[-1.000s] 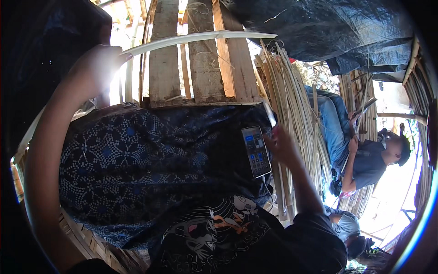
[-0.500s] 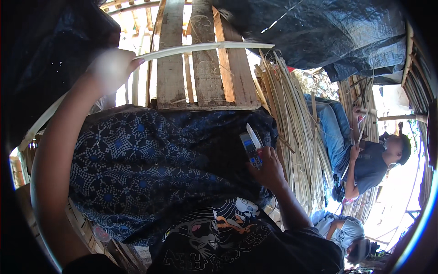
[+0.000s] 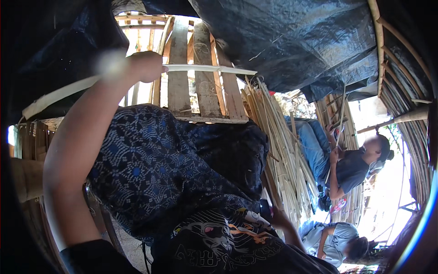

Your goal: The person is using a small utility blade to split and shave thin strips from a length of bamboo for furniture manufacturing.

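Note:
Raised at the upper left, my left hand (image 3: 148, 66) is closed around a long pale bamboo strip (image 3: 196, 68). One end of the strip reaches right past wooden slats, and the other runs back to the left behind my forearm. Low by my waist on the right, my right hand (image 3: 279, 220) is closed on a knife (image 3: 265, 196) whose pale blade points up. A small dark handheld device (image 3: 265, 209) shows beside the blade, mostly hidden, apparently in the same hand. Blue patterned cloth (image 3: 150, 155) covers my lap.
Weathered wooden slats (image 3: 207, 86) stand ahead of my knees. A bundle of bamboo strips (image 3: 285, 150) lies on my right. Beyond it sit two people (image 3: 349, 171), one holding a thin strip. Black plastic sheeting (image 3: 296, 45) hangs above.
My left hand has moved right along with the view, and the strip has shifted slightly left. My right hand has drawn back from my lap toward my waist with the knife and device.

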The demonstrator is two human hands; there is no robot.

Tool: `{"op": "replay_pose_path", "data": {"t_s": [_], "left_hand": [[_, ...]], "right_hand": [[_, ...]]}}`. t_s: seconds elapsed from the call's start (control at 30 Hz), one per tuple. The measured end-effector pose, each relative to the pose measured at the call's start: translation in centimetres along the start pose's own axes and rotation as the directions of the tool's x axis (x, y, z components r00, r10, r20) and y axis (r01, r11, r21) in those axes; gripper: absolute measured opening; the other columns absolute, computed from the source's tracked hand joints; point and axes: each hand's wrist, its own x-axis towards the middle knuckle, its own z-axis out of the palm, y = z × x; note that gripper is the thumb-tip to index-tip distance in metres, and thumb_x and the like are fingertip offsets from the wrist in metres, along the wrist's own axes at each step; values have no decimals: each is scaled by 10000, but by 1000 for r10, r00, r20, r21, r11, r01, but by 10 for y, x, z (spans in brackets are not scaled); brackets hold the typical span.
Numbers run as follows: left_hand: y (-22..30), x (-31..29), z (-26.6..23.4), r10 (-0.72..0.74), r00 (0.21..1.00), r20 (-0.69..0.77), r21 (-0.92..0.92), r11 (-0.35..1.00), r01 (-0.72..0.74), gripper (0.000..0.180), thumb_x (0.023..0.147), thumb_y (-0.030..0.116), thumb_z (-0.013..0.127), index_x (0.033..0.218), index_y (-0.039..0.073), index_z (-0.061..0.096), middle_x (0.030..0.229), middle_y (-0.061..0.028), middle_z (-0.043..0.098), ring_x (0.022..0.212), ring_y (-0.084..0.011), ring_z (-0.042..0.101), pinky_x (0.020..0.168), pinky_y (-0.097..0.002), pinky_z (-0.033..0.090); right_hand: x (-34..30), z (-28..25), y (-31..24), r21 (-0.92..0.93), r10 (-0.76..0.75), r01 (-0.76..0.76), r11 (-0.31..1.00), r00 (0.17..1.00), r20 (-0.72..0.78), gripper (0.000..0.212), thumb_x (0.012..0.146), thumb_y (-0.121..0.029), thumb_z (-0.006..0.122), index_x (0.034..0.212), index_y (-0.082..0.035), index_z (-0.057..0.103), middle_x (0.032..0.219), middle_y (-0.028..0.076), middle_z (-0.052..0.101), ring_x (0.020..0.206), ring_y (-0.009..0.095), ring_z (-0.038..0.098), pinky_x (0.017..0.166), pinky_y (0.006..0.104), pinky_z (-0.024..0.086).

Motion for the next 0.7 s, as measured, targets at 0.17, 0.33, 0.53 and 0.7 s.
{"op": "replay_pose_path", "data": {"t_s": [0.17,0.33,0.53,0.7], "left_hand": [[6,0,-10,56,998,-23,-13,998,-56,433,979,365,454,987,-13,664,957,-194,666,900,-342,646,829,-453,485],[15,-2,-14,25,999,-21,-2,1000,-25,335,928,279,494,1019,29,697,1009,-155,683,896,-298,660,811,-425,516],[10,9,-7,13,1000,3,-7,1000,-13,286,867,201,537,1019,25,702,977,-165,690,865,-297,669,792,-408,522],[8,9,-1,24,1000,-13,-15,1000,-24,263,868,209,565,1003,32,706,967,-163,692,871,-304,671,784,-417,526]], "right_hand": [[-5,62,74,-142,-148,142,980,989,-27,386,814,-383,661,1004,-55,584,908,137,663,881,335,653,739,444,510],[-3,53,75,-480,-464,401,780,886,-14,321,862,-355,614,977,-58,577,907,125,667,862,341,655,727,476,507],[-31,-40,-15,-73,-189,177,982,831,-523,444,942,-378,519,761,21,590,714,250,579,672,440,572,595,494,422],[-41,-94,-21,-309,-268,140,941,865,-425,436,873,-382,617,690,15,617,677,243,590,636,419,582,609,489,437]]}}
